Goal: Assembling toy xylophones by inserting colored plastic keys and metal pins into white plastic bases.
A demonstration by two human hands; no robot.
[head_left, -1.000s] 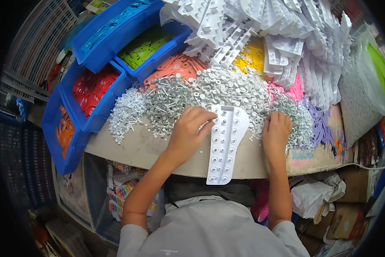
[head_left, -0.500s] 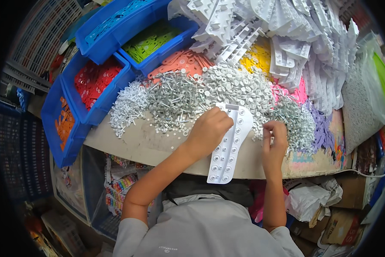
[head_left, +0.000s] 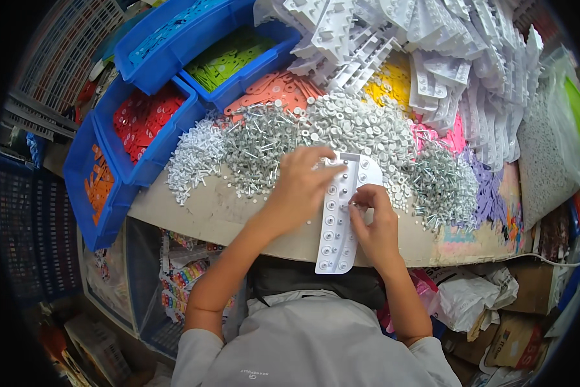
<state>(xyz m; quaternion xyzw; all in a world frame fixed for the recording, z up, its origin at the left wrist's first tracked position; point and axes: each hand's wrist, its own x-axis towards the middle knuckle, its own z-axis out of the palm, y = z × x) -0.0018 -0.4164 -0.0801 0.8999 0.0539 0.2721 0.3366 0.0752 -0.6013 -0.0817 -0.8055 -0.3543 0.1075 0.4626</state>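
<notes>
A white plastic moulded tray (head_left: pixel 329 255) with a curved side and rows of round sockets lies at the table's front edge. Small metal pins stand in its middle channel. Over its upper left part, my left hand (head_left: pixel 296 190) stretches its fingers apart, slightly blurred. My right hand (head_left: pixel 377 226) is at the tray's right side, thumb and forefinger pinched round a small metal screw (head_left: pixel 352 204) above the sockets. Behind the tray lie heaps of white round caps (head_left: pixel 361 126), long screws (head_left: pixel 261 148) and, to the right, short screws (head_left: pixel 441 193).
Blue bins (head_left: pixel 198 106) of red, orange, green and light-blue flat pieces stand at the left. White plastic mouldings (head_left: pixel 441 39) are stacked high at the back right. White small pegs (head_left: pixel 193 161), purple pieces (head_left: pixel 490 197) and a clear bag (head_left: pixel 545 148) of grey bits surround the work area.
My right hand has moved left from the short-screw heap to the tray. My left hand has shifted slightly left and spread its fingers. The tray has shifted slightly.
</notes>
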